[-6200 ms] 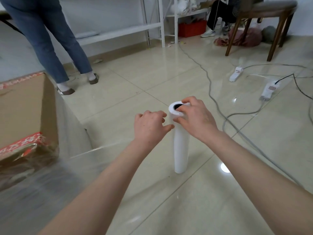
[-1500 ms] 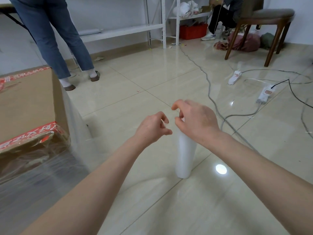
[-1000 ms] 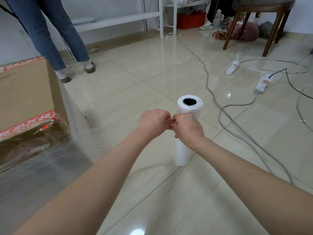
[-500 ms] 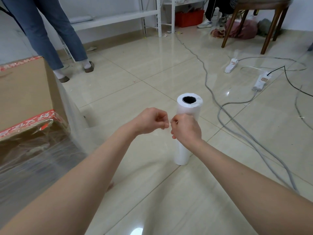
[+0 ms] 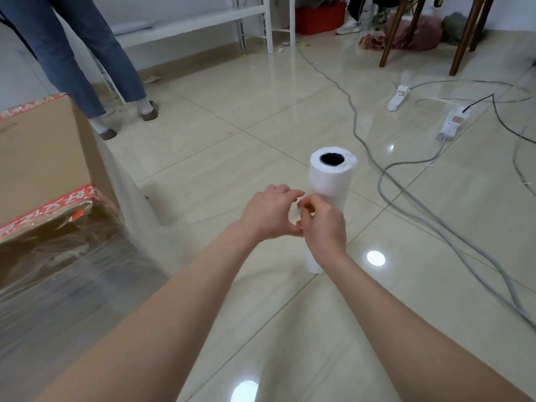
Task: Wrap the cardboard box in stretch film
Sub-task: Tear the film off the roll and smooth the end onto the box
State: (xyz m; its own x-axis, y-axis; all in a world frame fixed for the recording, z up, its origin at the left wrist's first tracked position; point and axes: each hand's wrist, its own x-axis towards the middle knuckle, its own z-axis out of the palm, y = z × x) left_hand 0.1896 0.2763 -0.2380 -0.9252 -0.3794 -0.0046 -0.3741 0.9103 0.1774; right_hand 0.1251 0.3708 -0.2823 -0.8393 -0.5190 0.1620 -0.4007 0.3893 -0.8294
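A white stretch film roll (image 5: pixel 333 181) stands upright on the tiled floor, dark core facing up. The cardboard box (image 5: pixel 43 158) with red tape sits at the left; its near side is covered in clear film. A sheet of stretch film (image 5: pixel 136 219) runs from the box's corner toward my hands. My left hand (image 5: pixel 269 213) and my right hand (image 5: pixel 324 227) meet just in front of the roll's middle. Their fingertips pinch the film's edge together between them. My right hand hides the lower part of the roll.
A person in jeans (image 5: pixel 72 53) stands behind the box. Grey cables (image 5: pixel 406 192) and two power strips (image 5: pixel 452 123) lie across the floor at the right. A wooden chair (image 5: pixel 420 30) and white shelving (image 5: pixel 261 21) stand at the back.
My hands dropped from the top of the roll to its middle and came together, pinching the film. The left hand's fingers have spread a little in the last half second.
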